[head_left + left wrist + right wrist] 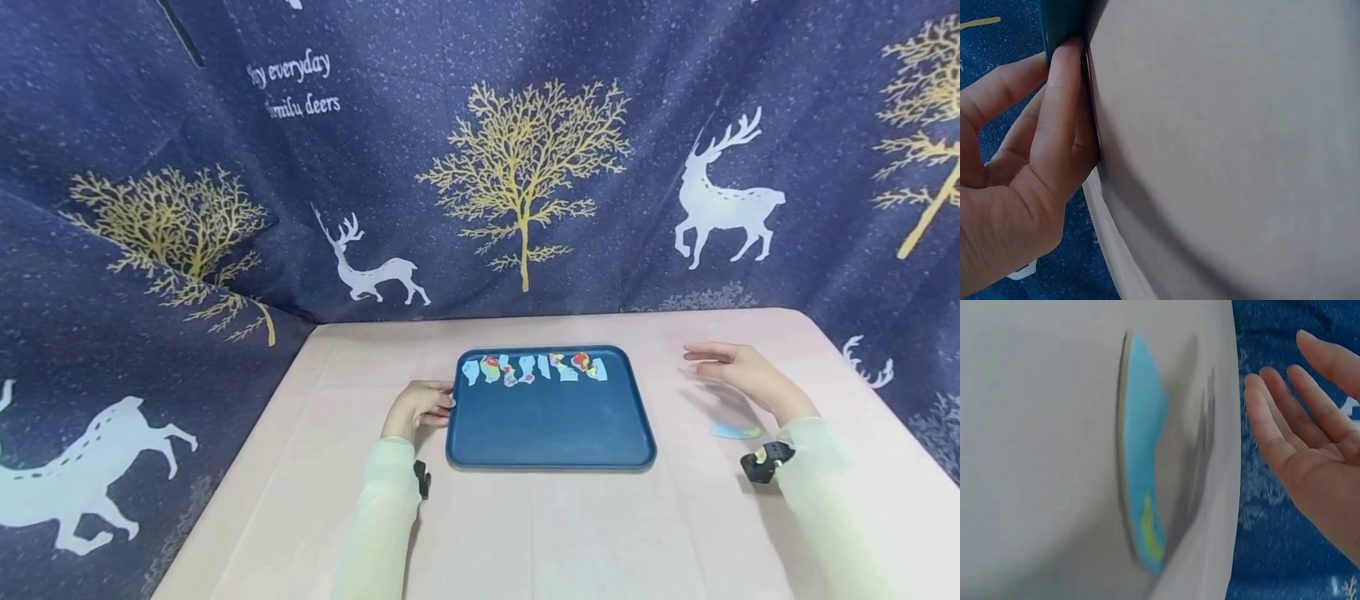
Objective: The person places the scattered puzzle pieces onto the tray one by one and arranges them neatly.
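A dark blue tray point(551, 425) lies on the pale pink table, with several small, irregular, colourful flat pieces point(527, 367) in a row along its far side. My left hand point(422, 408) is at the tray's left edge. In the left wrist view, the left hand's point(1029, 137) digits pinch the rim of the tray point(1063, 25). To the right of the tray, my right hand point(742, 377) hovers above the table with fingers extended and nothing in them. Below it lies a single light blue flat piece point(737, 430) with a yellow-green patch, seen closer as a curved piece point(1141, 444).
The pink tablecloth point(525, 525) covers the table. Behind and beside it hangs a dark blue cloth point(570, 275) printed with white deer and golden trees. Black wrist cameras point(767, 462) sit on both sleeves.
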Available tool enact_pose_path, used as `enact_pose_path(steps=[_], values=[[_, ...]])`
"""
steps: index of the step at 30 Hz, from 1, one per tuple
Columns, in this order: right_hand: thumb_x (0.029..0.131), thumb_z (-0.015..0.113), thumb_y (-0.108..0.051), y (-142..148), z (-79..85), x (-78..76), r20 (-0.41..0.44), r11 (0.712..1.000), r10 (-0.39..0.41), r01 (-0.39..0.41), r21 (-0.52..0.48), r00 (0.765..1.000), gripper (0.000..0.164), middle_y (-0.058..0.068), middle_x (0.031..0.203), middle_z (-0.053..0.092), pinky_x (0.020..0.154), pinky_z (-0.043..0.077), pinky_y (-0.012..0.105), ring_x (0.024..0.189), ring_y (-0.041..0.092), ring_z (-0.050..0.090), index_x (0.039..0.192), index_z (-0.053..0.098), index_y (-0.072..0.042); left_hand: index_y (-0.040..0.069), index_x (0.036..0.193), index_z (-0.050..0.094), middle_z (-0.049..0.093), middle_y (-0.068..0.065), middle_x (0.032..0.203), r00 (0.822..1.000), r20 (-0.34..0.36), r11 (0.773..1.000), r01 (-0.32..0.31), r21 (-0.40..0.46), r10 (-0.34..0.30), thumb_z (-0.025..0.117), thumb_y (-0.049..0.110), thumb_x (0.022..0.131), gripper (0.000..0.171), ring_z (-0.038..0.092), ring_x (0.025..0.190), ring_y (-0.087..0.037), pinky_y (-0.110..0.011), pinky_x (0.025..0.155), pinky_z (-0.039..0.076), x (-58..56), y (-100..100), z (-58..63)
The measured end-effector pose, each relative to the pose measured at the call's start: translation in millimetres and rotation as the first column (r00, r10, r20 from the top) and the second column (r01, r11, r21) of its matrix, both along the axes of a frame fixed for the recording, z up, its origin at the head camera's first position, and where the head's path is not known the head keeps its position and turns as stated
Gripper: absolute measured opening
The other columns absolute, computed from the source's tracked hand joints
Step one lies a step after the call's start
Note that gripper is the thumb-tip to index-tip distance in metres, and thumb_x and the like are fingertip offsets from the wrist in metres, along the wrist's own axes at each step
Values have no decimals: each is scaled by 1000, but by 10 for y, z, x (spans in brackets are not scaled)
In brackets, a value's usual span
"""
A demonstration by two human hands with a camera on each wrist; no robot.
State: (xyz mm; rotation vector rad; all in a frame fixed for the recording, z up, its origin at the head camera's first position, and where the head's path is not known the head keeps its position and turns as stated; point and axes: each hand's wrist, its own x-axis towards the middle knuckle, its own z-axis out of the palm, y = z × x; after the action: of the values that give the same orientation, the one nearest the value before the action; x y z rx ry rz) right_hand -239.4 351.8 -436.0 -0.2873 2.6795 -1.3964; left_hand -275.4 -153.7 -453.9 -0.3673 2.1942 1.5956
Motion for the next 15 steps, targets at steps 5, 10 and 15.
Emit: enact_pose_path(steps=[5,10,15], values=[[95,61,-24,175,-46,115,28,998,5,-7,56,1000,54,21,131,56,84,44,7,105,-10,50,139,46,4,2,133,56,62,-9,78,1000,7,1000,0,2,0,59,-11,84,51,61,64,-16,-29,66,62,-8,4,-7],[95,61,-22,295,-74,227,78,997,63,-66,42,995,52,24,131,55,85,45,8,103,-10,52,137,47,6,2,132,57,64,-11,82,1000,12,1000,5,-20,-5,60,-9,85,49,62,68,-17,-30,68,62,-20,10,-11],[93,62,-19,354,-92,295,147,995,101,-103,8,984,54,25,129,56,86,48,11,101,-7,56,137,45,8,2,132,57,64,-12,84,1000,15,1000,8,-29,-7,60,-9,86,48,62,70,-17,-30,69,62,-24,15,-8]])
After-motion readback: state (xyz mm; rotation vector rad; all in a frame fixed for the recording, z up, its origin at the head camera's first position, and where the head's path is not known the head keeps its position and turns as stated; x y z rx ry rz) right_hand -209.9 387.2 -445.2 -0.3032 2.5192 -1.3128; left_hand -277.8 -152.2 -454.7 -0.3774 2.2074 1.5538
